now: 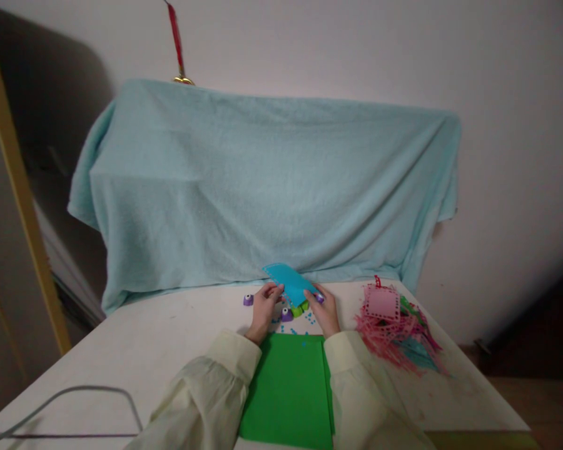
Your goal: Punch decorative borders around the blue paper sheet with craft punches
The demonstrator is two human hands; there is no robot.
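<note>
A blue sheet of paper (291, 282) with small holes along its edge is held up between both hands above the table. My left hand (265, 307) pinches its left lower edge. On the opposite side, my right hand (325, 309) grips the paper with the thumb on its face, close to a purple piece (319, 298). Beneath the paper lie a purple punch with an eye (286, 314) and a green piece (299, 309), partly hidden. Another purple punch (248, 300) stands left of my left hand. Small blue paper bits (309, 319) are scattered between the hands.
Green sheets (286, 390) lie between my forearms. To the right is a heap of pink, green and blue paper shreds (389, 337) with a pink hole-edged card (382, 304) on top. A light blue cloth (272, 187) hangs behind the white table (169, 337). A grey curved bar (89, 388) is at front left.
</note>
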